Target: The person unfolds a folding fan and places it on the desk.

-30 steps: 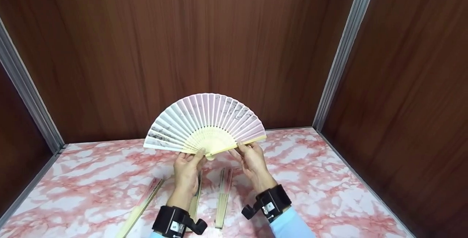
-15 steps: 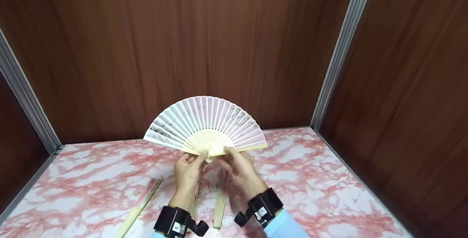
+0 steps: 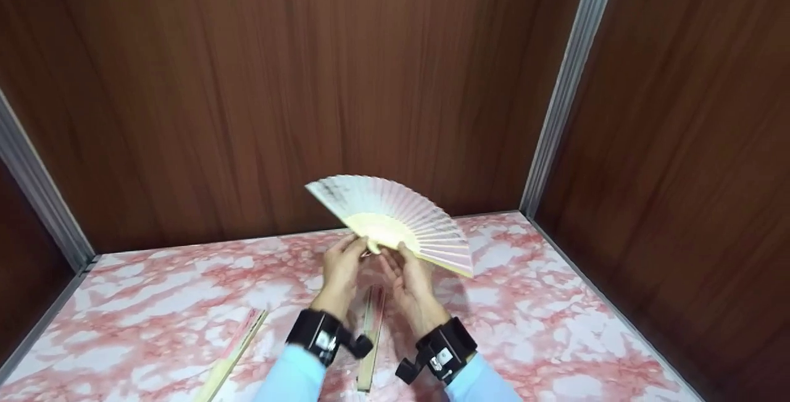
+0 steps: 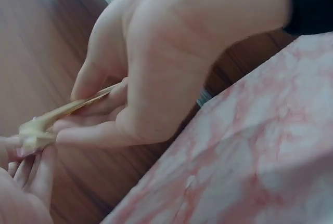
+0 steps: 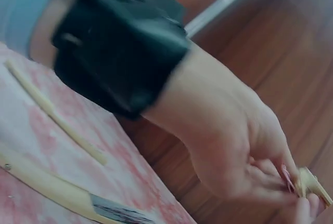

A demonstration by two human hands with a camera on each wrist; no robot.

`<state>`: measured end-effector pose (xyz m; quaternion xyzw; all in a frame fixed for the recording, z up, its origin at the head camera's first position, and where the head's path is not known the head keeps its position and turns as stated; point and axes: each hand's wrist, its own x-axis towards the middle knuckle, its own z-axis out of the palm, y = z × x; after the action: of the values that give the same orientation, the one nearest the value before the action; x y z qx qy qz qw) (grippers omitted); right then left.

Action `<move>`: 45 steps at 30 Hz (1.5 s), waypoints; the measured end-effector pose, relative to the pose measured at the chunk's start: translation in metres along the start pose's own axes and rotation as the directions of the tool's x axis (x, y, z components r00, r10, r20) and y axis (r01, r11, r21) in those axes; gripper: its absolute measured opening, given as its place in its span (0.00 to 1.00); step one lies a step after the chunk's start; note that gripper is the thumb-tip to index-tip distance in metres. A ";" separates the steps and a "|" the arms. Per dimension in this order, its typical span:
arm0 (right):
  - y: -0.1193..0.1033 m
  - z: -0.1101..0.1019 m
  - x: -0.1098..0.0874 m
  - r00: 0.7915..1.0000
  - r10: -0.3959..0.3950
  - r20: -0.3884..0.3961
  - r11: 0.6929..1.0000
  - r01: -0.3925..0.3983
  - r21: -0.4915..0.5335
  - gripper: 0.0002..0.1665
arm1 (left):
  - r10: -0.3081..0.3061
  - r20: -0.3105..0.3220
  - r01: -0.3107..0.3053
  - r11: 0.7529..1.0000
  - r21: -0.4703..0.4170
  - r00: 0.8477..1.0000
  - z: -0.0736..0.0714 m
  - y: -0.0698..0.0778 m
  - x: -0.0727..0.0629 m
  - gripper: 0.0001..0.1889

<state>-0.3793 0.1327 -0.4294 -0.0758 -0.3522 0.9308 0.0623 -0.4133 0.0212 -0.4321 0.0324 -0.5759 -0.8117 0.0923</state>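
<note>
Aloft | left hand [image 3: 340, 271], right hand [image 3: 415, 280] hold fan [image 3: 395, 210] | right wall [image 3: 679, 118] well apart

A tabletop [image 3: 555, 328] in a marbled red-and-white pattern carries a folded fan [image 3: 375, 326], laid almost straight away from the viewer, its leaf at the far end and its cream sticks at the near end. Well to the left of the folded fan lies a second fan [image 3: 231, 354], also closed, with a pink leaf, slanting so its far end is nearer. The tabletop spreads to both sides of the folded fan and beyond its far end
</note>
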 end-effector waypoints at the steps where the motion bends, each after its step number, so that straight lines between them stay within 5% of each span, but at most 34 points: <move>1: -0.002 -0.001 0.001 1.000 -0.016 -0.026 1.000 0.017 0.025 0.09 | -0.020 0.032 0.020 1.000 -0.008 0.999 0.006 -0.001 0.003 0.22; 6: -0.010 -0.010 0.006 0.981 -0.074 -0.178 0.985 0.100 0.139 0.08 | -0.126 0.107 0.123 0.992 0.034 0.986 0.034 -0.016 0.013 0.21; 12: -0.016 -0.027 0.007 0.929 -0.125 -0.347 0.965 0.195 0.175 0.15 | -0.187 0.133 0.171 0.977 0.127 0.973 0.063 -0.042 0.007 0.19; 19: -0.019 -0.045 0.012 0.899 -0.080 -0.431 0.964 0.179 0.196 0.12 | -0.235 0.121 0.230 0.971 0.058 0.964 0.077 -0.062 -0.005 0.18; 26: -0.024 -0.061 0.016 0.914 -0.019 -0.406 0.971 0.114 0.212 0.16 | -0.306 0.138 0.305 0.952 0.030 0.942 0.082 -0.075 -0.010 0.17; 33: -0.046 -0.085 0.016 0.948 0.106 -0.301 0.954 -0.011 0.301 0.21 | -0.409 0.179 0.423 0.905 -0.048 0.895 0.093 -0.083 -0.017 0.13; 38: -0.059 -0.099 0.019 0.951 0.181 -0.251 0.948 -0.100 0.304 0.15 | -0.421 0.263 0.451 0.890 -0.062 0.868 0.099 -0.083 -0.020 0.25; 45: -0.068 -0.108 0.026 0.939 0.231 -0.254 0.931 -0.137 0.339 0.17 | -0.425 0.377 0.488 0.869 -0.086 0.823 0.099 -0.080 -0.020 0.38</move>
<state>-0.3806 0.2575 -0.4660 -0.2331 -0.1768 0.9556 0.0360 -0.4182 0.1431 -0.4755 0.0181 -0.4830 -0.8510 -0.2055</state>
